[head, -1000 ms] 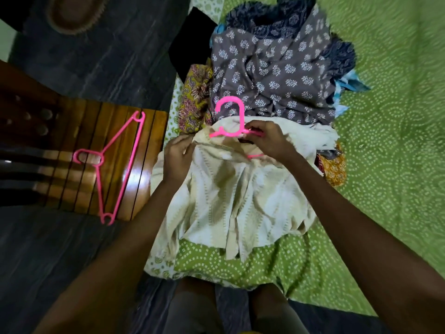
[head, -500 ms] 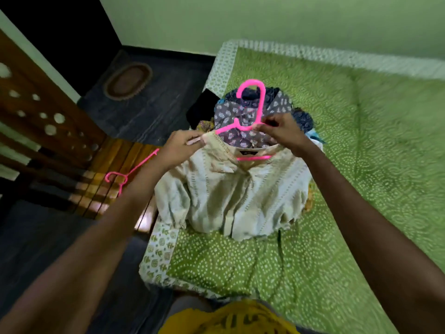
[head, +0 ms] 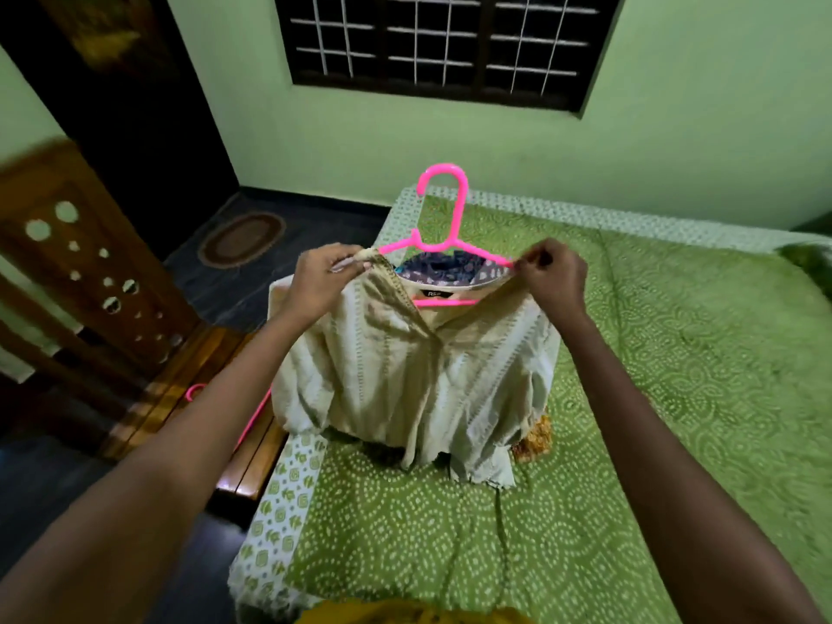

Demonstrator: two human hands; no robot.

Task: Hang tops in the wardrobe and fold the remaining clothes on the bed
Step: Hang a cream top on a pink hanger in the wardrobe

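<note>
Cream top (head: 405, 376) held up on pink hanger (head: 443, 231) above green bed (head: 653, 376), left hand (head: 324, 277) pinching shoulder at 9 o'clock of the hook, right hand (head: 551, 274) pinching shoulder and hanger arm at 3 o'clock, second pink hanger (head: 252, 421) lying on wooden bench (head: 189, 398) at 8 o'clock.

Bare green bed (head: 675, 398) lies open right of the raised top (head: 405, 376); the wooden bench (head: 189, 398) with a spare hanger (head: 252, 421) crowds the left; a clothes pile (head: 535, 436) sits behind

Both arms outstretched; left hand (head: 324, 281) and right hand (head: 551, 281) raised, fingers apparently pinched.
</note>
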